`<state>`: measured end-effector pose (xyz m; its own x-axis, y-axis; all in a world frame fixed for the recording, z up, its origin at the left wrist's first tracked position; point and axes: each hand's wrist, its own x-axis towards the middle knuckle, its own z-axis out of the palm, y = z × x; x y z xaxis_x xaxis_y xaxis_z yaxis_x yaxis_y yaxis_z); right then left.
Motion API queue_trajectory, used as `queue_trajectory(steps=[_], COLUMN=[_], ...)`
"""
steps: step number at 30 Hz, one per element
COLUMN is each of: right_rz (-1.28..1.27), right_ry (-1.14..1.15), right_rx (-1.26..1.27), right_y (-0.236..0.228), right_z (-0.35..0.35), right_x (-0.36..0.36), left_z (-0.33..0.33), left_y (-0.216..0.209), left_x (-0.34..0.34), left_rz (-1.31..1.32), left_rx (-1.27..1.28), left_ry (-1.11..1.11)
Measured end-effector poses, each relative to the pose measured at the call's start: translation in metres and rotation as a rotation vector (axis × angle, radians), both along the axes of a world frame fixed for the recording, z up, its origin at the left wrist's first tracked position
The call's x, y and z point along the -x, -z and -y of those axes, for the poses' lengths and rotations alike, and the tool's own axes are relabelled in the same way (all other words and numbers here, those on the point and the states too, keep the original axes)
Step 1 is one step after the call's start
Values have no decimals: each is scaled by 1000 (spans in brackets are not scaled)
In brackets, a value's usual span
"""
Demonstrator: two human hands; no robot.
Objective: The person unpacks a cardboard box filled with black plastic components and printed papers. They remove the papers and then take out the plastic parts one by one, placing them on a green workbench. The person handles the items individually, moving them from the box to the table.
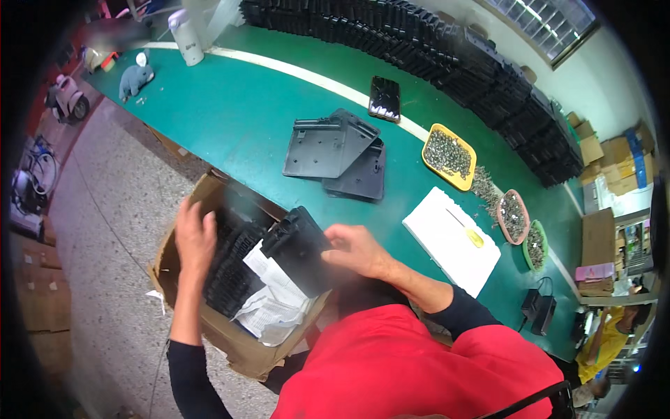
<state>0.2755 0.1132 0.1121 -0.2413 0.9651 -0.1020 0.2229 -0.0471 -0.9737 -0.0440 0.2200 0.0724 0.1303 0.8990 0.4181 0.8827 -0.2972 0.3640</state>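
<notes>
My right hand [359, 251] is closed on the edge of a black plastic casing [296, 244], tilted above an open cardboard box [255, 359]. At the box's left side is my left hand [194, 241], thumb and fingers apart, with nothing visible in it. Inside the box stands a packed row of black casings [234, 269], beside crumpled printed paper [269, 311]. On the green table [234, 126], beyond the box, several flat black plastic panels [321, 150] lie overlapped.
A white foam block [447, 255] bears a yellow-handled screwdriver [474, 239]. Small screws fill a yellow tray [447, 180], a pink basket [523, 234] and a green basket [536, 265]. A phone [384, 98] lies farther back, before long stacks of black casings [447, 56].
</notes>
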Motion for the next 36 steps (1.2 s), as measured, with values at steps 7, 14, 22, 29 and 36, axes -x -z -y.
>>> queue_trajectory(steps=[7, 14, 22, 29, 36], right_rz=[-90, 147, 87, 120, 148], right_ry=[-50, -213, -178, -151, -194], right_rx=[-179, -312, -297, -374, -353], right_y=[17, 20, 18, 27, 22], right_z=[15, 18, 14, 15, 13], right_x=[-16, -19, -21, -19, -20], left_z=[-26, -31, -35, -21, -10], left_y=[-54, -57, -39, -50, -46], left_x=[-177, -246, -249, -255, -255], left_rz=[90, -244, -401, -454, -475], left_rx=[132, 236, 36, 33, 25], left_ry=[335, 247, 250, 223, 344])
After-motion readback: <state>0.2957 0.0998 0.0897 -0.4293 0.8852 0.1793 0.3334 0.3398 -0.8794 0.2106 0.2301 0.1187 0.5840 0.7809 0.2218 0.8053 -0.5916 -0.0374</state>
